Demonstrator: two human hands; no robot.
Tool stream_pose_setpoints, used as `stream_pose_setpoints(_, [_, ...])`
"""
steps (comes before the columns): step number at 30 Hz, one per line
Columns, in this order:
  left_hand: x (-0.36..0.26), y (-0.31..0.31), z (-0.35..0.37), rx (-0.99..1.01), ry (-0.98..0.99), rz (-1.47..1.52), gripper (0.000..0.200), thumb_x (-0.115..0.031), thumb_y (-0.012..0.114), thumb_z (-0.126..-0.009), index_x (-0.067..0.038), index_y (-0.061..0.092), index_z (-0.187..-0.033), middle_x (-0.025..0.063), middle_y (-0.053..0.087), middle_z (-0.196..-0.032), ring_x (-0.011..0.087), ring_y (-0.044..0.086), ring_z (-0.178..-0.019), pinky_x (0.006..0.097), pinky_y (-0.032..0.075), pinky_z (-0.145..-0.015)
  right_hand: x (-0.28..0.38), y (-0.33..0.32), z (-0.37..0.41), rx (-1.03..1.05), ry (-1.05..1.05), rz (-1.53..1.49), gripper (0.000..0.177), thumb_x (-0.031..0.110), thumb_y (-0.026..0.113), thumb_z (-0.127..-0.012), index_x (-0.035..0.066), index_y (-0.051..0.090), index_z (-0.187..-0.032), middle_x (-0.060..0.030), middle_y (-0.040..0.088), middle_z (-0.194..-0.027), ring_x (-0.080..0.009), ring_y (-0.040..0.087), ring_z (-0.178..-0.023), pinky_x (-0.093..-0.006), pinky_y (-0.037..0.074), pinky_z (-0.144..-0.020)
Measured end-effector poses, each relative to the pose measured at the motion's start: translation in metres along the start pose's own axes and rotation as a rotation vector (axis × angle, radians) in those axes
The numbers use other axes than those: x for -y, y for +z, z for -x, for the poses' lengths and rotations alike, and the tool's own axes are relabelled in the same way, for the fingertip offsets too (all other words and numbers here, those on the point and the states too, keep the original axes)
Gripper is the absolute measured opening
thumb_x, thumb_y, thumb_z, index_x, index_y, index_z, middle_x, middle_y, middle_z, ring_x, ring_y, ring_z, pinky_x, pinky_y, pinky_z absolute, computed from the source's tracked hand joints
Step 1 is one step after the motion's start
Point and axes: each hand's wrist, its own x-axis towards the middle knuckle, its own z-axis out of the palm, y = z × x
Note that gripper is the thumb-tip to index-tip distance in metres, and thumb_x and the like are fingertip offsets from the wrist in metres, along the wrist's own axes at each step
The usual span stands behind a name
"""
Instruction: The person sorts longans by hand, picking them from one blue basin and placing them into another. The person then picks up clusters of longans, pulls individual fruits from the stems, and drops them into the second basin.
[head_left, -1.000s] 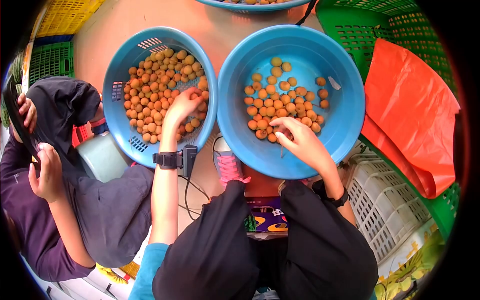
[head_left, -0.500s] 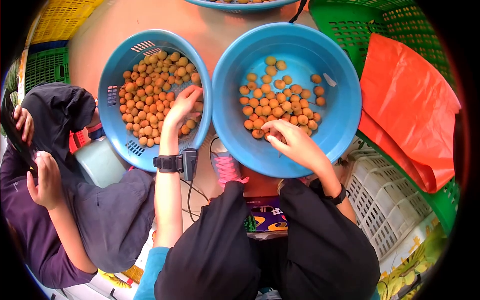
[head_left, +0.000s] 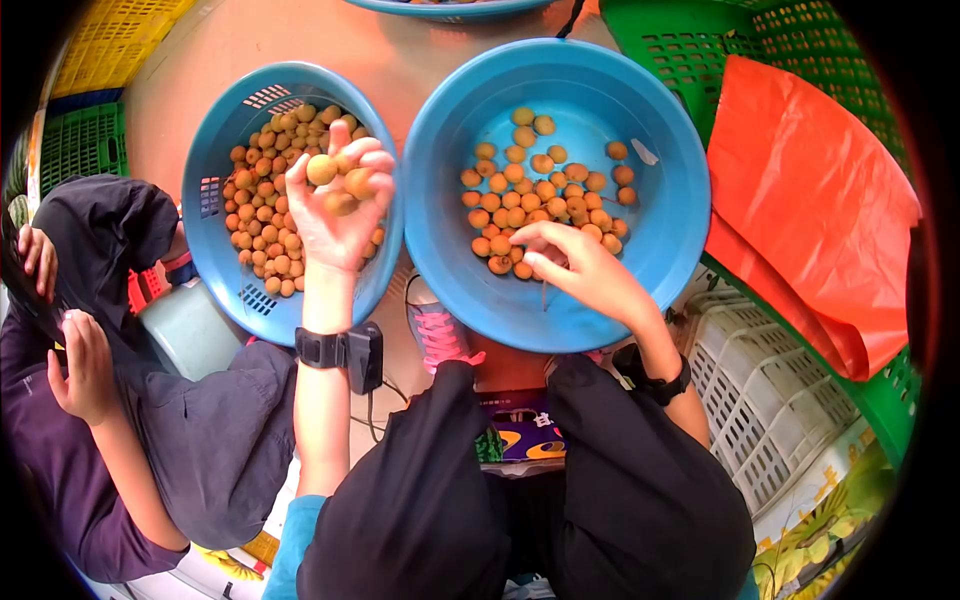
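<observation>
My left hand (head_left: pixel 335 225) is raised palm up over the perforated blue basket (head_left: pixel 205 255), its fingers curled round several round brown longans (head_left: pixel 322 170). Many more longans (head_left: pixel 265 215) fill the basket below. Over the lower part of the solid blue basin (head_left: pixel 685 250), my right hand (head_left: pixel 585 270) hovers close above the loose longans (head_left: pixel 535 200). Its thumb and index finger are bent with a gap between them, and no fruit shows in them. A thin twig shows just beneath that hand. The undersides of its other fingers are hidden.
At the left sits another person, whose hand (head_left: pixel 85 365) is near the basket. A green crate (head_left: pixel 680 60) with red plastic sheeting (head_left: pixel 800 210) stands on the right, above a white crate (head_left: pixel 765 390). A purple box (head_left: pixel 520 430) lies between my knees.
My left hand has lifted from the fruit in the basket and turned palm up with several longans in it. My right hand stays low over the basin. The view has shifted slightly.
</observation>
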Motion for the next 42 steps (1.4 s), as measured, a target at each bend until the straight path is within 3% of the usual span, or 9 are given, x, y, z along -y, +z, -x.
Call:
stream_pose_setpoints(3, [0.022,-0.001,-0.002,0.109,-0.081,0.211,0.053,-0.029,0.048,-0.077,-0.015,0.036,-0.126,0.0092,0.034,-0.129,0.0305,0.025,-0.122,0.0485,0.019,-0.1,-0.001,-0.007,-0.003,-0.129,-0.055,-0.263,0.02,0.012,0.045,-0.082,0.0,0.052,-0.098,-0.0041,0.055,-0.081,-0.0093,0.054,-0.077,-0.0233,0.043,-0.069])
stream_pose_setpoints(9, [0.073,0.018,-0.012,-0.02,-0.138,0.018,0.052,-0.029,0.043,-0.078,-0.016,0.033,-0.128,0.006,0.018,-0.138,0.0318,0.009,-0.128,0.0539,0.009,-0.1,0.004,-0.02,-0.004,-0.288,-0.096,-0.375,0.021,0.019,0.045,-0.086,0.003,0.051,-0.098,-0.0024,0.053,-0.078,-0.0077,0.052,-0.069,-0.0201,0.042,-0.061])
stream_pose_setpoints(14, [0.094,0.01,-0.014,-0.112,-0.157,-0.061,0.059,-0.03,0.04,-0.077,-0.005,0.028,-0.129,0.0147,0.023,-0.135,0.0314,0.016,-0.126,0.0432,0.014,-0.103,0.003,0.024,-0.009,-0.27,-0.117,-0.391,0.02,0.016,0.051,-0.082,0.003,0.046,-0.098,-0.0045,0.053,-0.082,-0.0078,0.052,-0.066,-0.0206,0.043,-0.052])
stream_pose_setpoints(21, [0.08,-0.01,-0.006,-0.103,-0.188,0.102,0.049,-0.029,0.04,-0.078,-0.01,0.038,-0.123,0.0118,0.036,-0.129,0.0287,0.029,-0.121,0.0516,0.023,-0.097,-0.012,0.007,-0.011,-0.169,0.028,-0.577,0.013,0.016,0.051,-0.084,0.005,0.047,-0.09,0.0012,0.049,-0.068,-0.0025,0.041,-0.05,-0.0163,0.031,-0.044])
stream_pose_setpoints(28, [0.07,-0.018,-0.002,-0.169,-0.149,0.241,0.035,-0.024,0.04,-0.079,-0.005,0.049,-0.108,0.0104,0.051,-0.111,0.0301,0.04,-0.112,0.0495,0.028,-0.096,-0.029,-0.015,-0.003,-0.631,-0.35,0.695,0.01,0.011,0.054,-0.072,0.006,0.054,-0.081,-0.006,0.053,-0.083,-0.0213,0.049,-0.089,-0.0391,0.024,-0.089])
stream_pose_setpoints(29, [0.07,-0.016,-0.002,-0.171,-0.144,0.24,0.035,-0.024,0.04,-0.079,-0.005,0.049,-0.108,0.0104,0.051,-0.111,0.0301,0.04,-0.112,0.0495,0.028,-0.096,-0.026,-0.021,0.0,-0.73,-0.365,0.729,0.01,0.009,0.053,-0.073,0.005,0.055,-0.082,-0.0061,0.053,-0.081,-0.0203,0.052,-0.081,-0.0357,0.033,-0.082])
stream_pose_setpoints(37, [0.09,-0.003,-0.011,-0.273,-0.435,-0.155,0.051,-0.029,0.031,-0.08,0.002,0.037,-0.12,0.0174,0.038,-0.124,0.0333,0.04,-0.112,0.0447,0.039,-0.088,0.008,0.009,-0.004,-0.377,-0.292,0.079,0.021,0.009,0.055,-0.075,0.003,0.051,-0.094,-0.0104,0.053,-0.085,-0.0202,0.058,-0.07,-0.0293,0.046,-0.062])
stream_pose_setpoints(39, [0.095,0.001,-0.012,-0.267,-0.387,-0.253,0.052,-0.03,0.031,-0.079,0.002,0.037,-0.12,0.017,0.037,-0.125,0.0317,0.042,-0.11,0.0418,0.04,-0.088,-0.002,0.012,-0.012,-0.418,-0.459,0.505,0.023,0.009,0.056,-0.075,0.003,0.049,-0.096,-0.0103,0.052,-0.09,-0.0199,0.06,-0.075,-0.0275,0.048,-0.064])
stream_pose_setpoints(42, [0.089,-0.007,-0.008,-0.255,-0.457,-0.188,0.053,-0.03,0.03,-0.079,0.002,0.036,-0.121,0.0172,0.037,-0.125,0.0318,0.042,-0.11,0.0427,0.04,-0.087,0.001,0.013,-0.009,-0.263,-0.156,-0.099,0.023,0.009,0.057,-0.074,0.001,0.047,-0.094,-0.0108,0.053,-0.092,-0.018,0.058,-0.08,-0.0266,0.048,-0.067])
